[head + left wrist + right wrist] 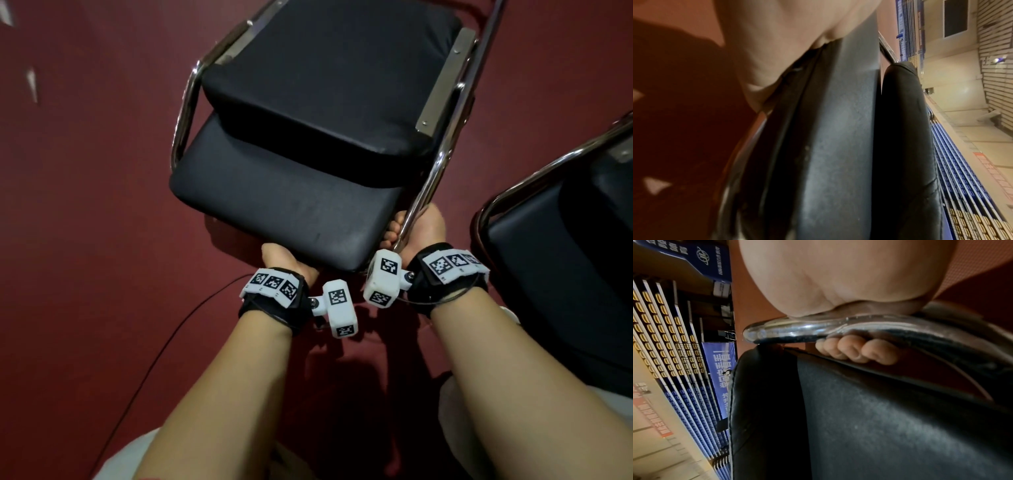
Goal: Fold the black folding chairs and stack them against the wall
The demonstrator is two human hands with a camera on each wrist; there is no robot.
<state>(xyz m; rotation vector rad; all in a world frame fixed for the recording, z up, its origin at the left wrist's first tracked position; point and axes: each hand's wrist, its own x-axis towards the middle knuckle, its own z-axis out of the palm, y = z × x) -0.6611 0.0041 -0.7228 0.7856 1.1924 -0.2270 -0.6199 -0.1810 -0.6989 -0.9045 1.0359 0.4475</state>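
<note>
Our right hand [423,229] fingers [855,350] clamped on chair [291,192] frame; left hand [284,260] grips backrest edge, fingers hidden; lift evenly.

- The chair cushions [308,113] are black, faintly scuffed grey.
- The chair frame [435,171] is shiny chrome silver.
- The floor [85,188] is dark red.
- The wrist bands [274,294] are black, bearing white tags with black square patterns.
- A thin black cable [164,346] crosses the floor.

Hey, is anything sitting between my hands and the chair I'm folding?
No. The right hand already wraps the chair's chrome tube, and the left hand grips the edge of a black cushion on the chair. A second chair stands to the right, apart.
</note>
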